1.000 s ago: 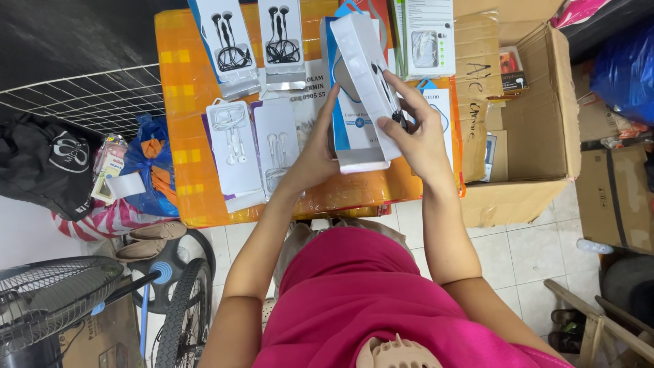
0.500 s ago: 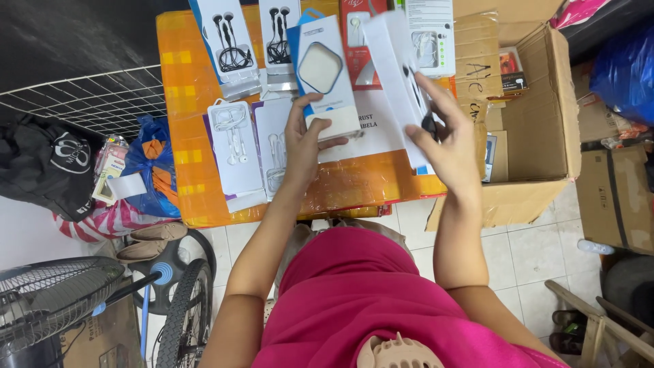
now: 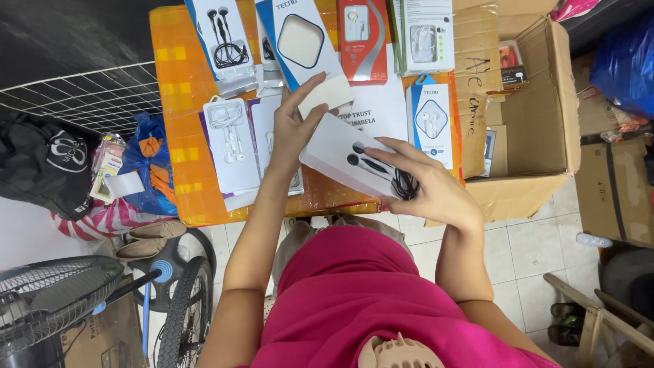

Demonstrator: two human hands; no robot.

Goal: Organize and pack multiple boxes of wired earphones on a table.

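Setting: Orange-wrapped carton [image 3: 184, 102] serves as a counter on a tiled floor, with an open cardboard box [image 3: 538, 116] at its right edge.
Right hand [image 3: 432, 194]: closed around a white earphone pack [image 3: 344, 160] with black earbuds, held tilted over the front edge.
Left hand [image 3: 293, 126]: fingers spread, thumb and fingers pinched on the lower end of a blue-edged white box [image 3: 300, 44], lifted over the counter's middle.
Laid out: two white earphone packs [image 3: 228, 140] near the front left corner, a black earphone pack [image 3: 221, 37] at the back left, a red pack [image 3: 361, 34] at the back, a blue pack [image 3: 429, 123] by the right edge.
Progress: several packs are judged already set out; two are in hand, unplaced.
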